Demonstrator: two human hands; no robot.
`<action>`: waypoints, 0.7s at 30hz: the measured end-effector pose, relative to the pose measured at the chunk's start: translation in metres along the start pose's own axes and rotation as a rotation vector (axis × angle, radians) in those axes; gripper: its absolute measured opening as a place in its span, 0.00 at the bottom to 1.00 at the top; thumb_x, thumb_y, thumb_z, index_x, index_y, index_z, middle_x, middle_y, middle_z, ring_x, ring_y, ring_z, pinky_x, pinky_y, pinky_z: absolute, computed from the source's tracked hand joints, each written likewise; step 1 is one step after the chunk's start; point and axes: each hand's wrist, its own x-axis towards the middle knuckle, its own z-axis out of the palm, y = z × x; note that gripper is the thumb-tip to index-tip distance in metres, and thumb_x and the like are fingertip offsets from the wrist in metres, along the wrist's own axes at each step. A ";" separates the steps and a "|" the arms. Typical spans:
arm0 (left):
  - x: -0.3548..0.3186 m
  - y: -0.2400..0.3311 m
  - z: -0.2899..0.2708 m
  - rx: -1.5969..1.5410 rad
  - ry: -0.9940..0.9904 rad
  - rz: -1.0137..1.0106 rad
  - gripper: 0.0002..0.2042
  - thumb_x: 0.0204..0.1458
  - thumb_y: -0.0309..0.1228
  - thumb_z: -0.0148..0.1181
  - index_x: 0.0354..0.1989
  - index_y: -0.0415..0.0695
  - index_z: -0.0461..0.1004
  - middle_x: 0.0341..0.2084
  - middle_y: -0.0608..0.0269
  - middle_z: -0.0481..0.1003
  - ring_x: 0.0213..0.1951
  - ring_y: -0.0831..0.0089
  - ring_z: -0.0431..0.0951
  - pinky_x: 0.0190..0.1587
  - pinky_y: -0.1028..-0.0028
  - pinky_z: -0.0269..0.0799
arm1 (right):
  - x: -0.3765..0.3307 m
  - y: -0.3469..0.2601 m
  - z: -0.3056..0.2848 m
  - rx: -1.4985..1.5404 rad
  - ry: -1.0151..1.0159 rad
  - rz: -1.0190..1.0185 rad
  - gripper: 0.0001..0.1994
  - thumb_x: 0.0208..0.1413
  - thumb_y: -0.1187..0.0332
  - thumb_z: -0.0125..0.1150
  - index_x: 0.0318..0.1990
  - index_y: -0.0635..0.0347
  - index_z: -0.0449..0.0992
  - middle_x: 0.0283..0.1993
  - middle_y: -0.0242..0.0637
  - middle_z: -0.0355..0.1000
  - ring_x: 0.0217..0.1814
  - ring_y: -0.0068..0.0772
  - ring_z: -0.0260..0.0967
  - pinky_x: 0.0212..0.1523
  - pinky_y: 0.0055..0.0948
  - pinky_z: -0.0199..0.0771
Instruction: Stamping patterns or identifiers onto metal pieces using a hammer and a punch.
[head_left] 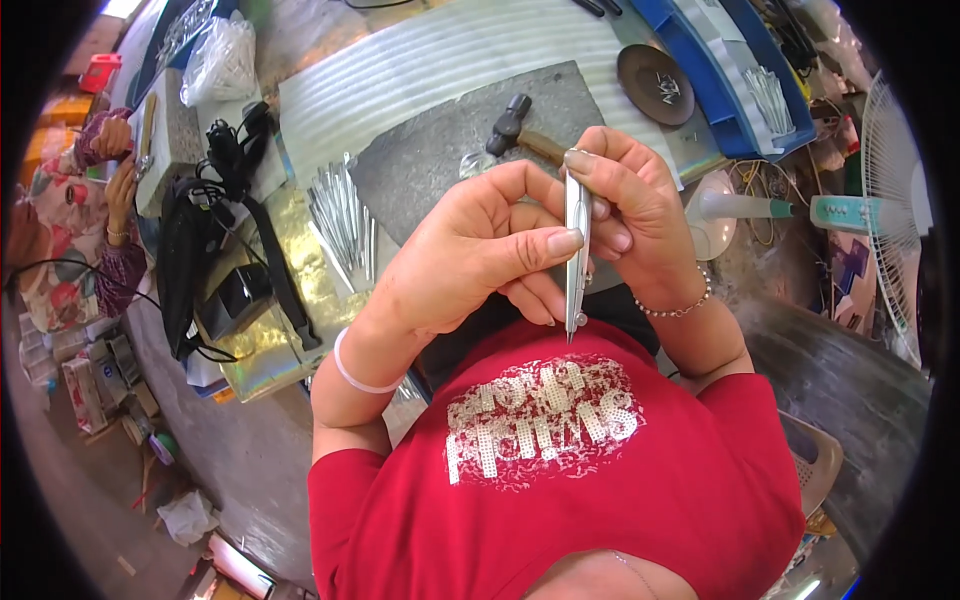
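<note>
Both hands hold a slim silver metal tool (576, 235) upright in front of my chest. It tapers to a fine point at its lower end, with a small round knob beside the tip, much like a folded drawing compass. My left hand (490, 240) pinches its middle between thumb and curled fingers. Higher up, my right hand (630, 190) grips the top end, thumb against it. Beyond them a hammer (508, 125) with a wooden handle lies on a dark grey slab (420, 150). Left of the slab is a bunch of slim silver metal pieces (343, 215).
White ribbed foam sheeting (340, 90) covers the table. A brown dish (640, 80) holds small metal parts; right of it stands a blue tray (735, 110) with silver pieces. A black bag (185, 270) lies left, a fan (890, 215) stands right. Another person's hands (120, 195) work at far left.
</note>
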 end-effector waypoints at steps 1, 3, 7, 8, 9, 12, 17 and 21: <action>0.002 -0.001 0.000 -0.032 -0.002 0.000 0.11 0.55 0.29 0.56 0.41 0.37 0.64 0.29 0.54 0.76 0.22 0.73 0.78 0.22 0.79 0.76 | 0.001 0.000 -0.001 0.013 -0.004 0.005 0.06 0.55 0.71 0.57 0.27 0.59 0.68 0.18 0.27 0.64 0.09 0.10 0.51 0.08 0.14 0.49; 0.005 -0.001 -0.001 -0.049 -0.002 0.000 0.11 0.55 0.29 0.56 0.41 0.37 0.64 0.29 0.53 0.76 0.22 0.72 0.78 0.22 0.79 0.76 | 0.003 -0.002 -0.002 0.028 -0.008 0.002 0.06 0.55 0.71 0.57 0.27 0.59 0.68 0.18 0.26 0.64 0.09 0.10 0.51 0.08 0.14 0.49; 0.008 -0.004 -0.001 -0.111 0.012 0.000 0.11 0.55 0.28 0.55 0.41 0.36 0.63 0.29 0.53 0.76 0.22 0.72 0.78 0.23 0.78 0.77 | 0.006 -0.004 -0.003 0.025 -0.008 0.017 0.06 0.55 0.71 0.56 0.27 0.59 0.68 0.18 0.27 0.65 0.10 0.10 0.52 0.09 0.13 0.49; 0.007 -0.004 0.000 -0.104 0.017 0.003 0.11 0.55 0.27 0.55 0.42 0.36 0.63 0.30 0.54 0.76 0.23 0.72 0.78 0.24 0.78 0.77 | 0.006 -0.003 -0.004 0.016 -0.009 0.008 0.06 0.55 0.71 0.56 0.27 0.59 0.68 0.19 0.27 0.65 0.10 0.10 0.52 0.09 0.13 0.49; 0.007 -0.006 -0.001 -0.106 0.013 0.017 0.11 0.55 0.27 0.55 0.42 0.36 0.63 0.30 0.55 0.76 0.24 0.73 0.78 0.25 0.78 0.77 | 0.007 -0.003 -0.004 0.005 -0.010 -0.001 0.06 0.55 0.71 0.56 0.27 0.59 0.67 0.19 0.27 0.65 0.10 0.10 0.52 0.09 0.14 0.50; 0.002 -0.009 -0.001 -0.061 0.007 0.045 0.12 0.55 0.27 0.55 0.45 0.35 0.64 0.32 0.56 0.75 0.26 0.74 0.78 0.28 0.78 0.76 | 0.009 -0.002 -0.005 -0.050 -0.005 -0.036 0.07 0.55 0.71 0.57 0.27 0.60 0.67 0.18 0.27 0.65 0.10 0.09 0.52 0.09 0.13 0.50; -0.007 -0.008 0.000 -0.063 0.114 0.039 0.14 0.57 0.27 0.51 0.50 0.34 0.64 0.37 0.54 0.75 0.29 0.72 0.79 0.31 0.78 0.77 | 0.015 -0.001 -0.002 -0.135 -0.003 -0.058 0.06 0.55 0.73 0.55 0.27 0.60 0.66 0.17 0.27 0.61 0.09 0.11 0.49 0.08 0.13 0.46; -0.010 -0.007 -0.007 -0.046 0.101 0.045 0.15 0.58 0.28 0.50 0.52 0.34 0.64 0.38 0.53 0.75 0.30 0.70 0.79 0.31 0.77 0.77 | 0.022 0.000 0.001 -0.153 -0.016 -0.017 0.06 0.55 0.73 0.55 0.28 0.59 0.66 0.16 0.26 0.61 0.09 0.11 0.49 0.08 0.13 0.47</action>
